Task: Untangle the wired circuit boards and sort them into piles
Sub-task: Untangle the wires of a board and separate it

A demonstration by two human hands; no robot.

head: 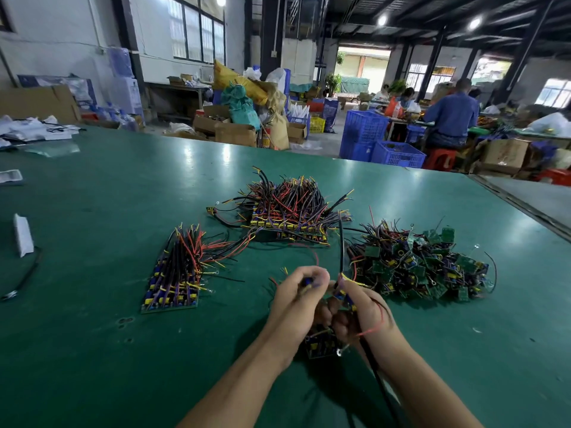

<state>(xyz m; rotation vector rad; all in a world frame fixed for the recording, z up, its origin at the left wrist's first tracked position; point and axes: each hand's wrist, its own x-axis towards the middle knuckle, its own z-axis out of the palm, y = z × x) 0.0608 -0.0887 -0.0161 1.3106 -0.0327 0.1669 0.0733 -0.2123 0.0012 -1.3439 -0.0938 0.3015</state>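
Both hands are working close together just above the green table mat (123, 211). The left hand (296, 299) is pinching a small board with blue and yellow parts (308, 283) at its fingertips, and the right hand (366, 313) is curling round a second small wired board (345, 299), red leads draping over its back. A third dark board (321, 345) is sitting under the knuckles; whether it is hanging or lying on the mat I cannot tell. Wires are crossing between the two grips, so a hard pull apart is risking a torn solder joint, and the long black lead (341, 239) rising from the right hand may be snagging the tangled heap of green boards (423, 267) just beyond to the right. Farther out, a neat stacked row (173, 285) is lying to the left and a larger sorted pile (287, 211) straight ahead.
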